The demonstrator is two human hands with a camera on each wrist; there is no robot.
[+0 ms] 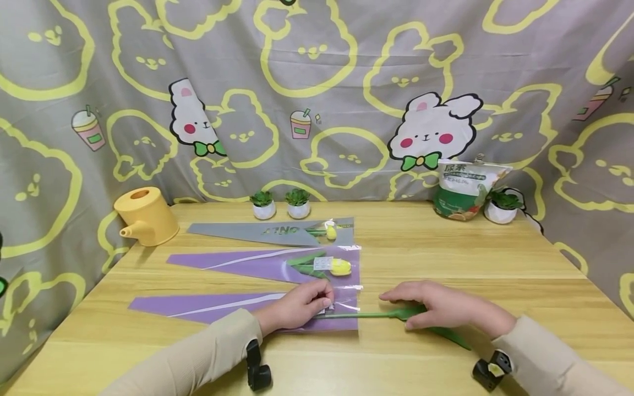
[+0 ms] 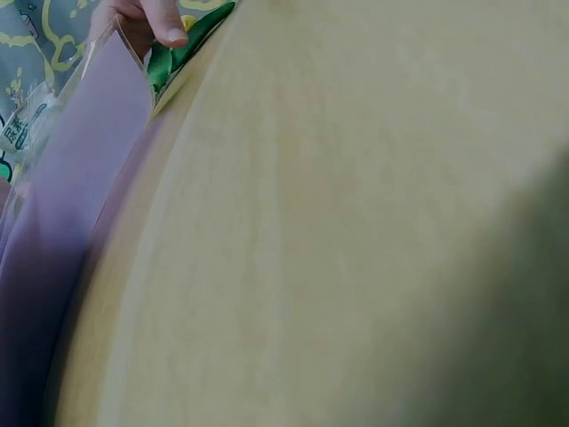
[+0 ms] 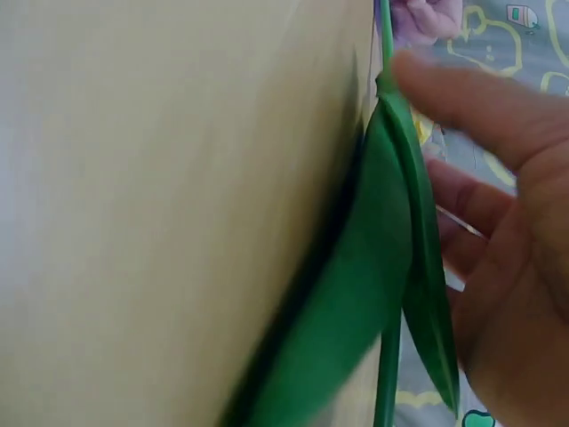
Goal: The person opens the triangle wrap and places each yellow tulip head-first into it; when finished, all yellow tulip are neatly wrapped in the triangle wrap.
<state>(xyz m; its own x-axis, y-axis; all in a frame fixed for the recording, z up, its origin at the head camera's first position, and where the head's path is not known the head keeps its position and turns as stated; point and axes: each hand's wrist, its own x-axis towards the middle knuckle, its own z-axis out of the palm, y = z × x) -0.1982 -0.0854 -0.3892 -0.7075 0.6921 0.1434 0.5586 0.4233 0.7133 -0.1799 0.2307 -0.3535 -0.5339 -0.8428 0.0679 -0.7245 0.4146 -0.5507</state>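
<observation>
Both hands are low on the wooden counter (image 1: 495,264) from the head view: the left hand (image 1: 297,305) curls its fingers at the open mouth of the nearest purple plastic flower sleeve (image 1: 208,307), pinching its edge, while the right hand (image 1: 436,305) lies with fingers stretched over the green artificial flower stem with long leaves (image 1: 376,314), which reaches from under that hand into the sleeve's mouth. Behind them lie a second purple sleeve holding a yellow tulip (image 1: 340,267), a grey sleeve (image 1: 257,231), a yellow watering can (image 1: 146,215) and a white and green bag (image 1: 463,190).

Left wrist view: fingertips (image 2: 164,27) pinch the sleeve edge by the green leaves.

Right wrist view: straight fingers (image 3: 471,98) rest along the green leaves.
</observation>
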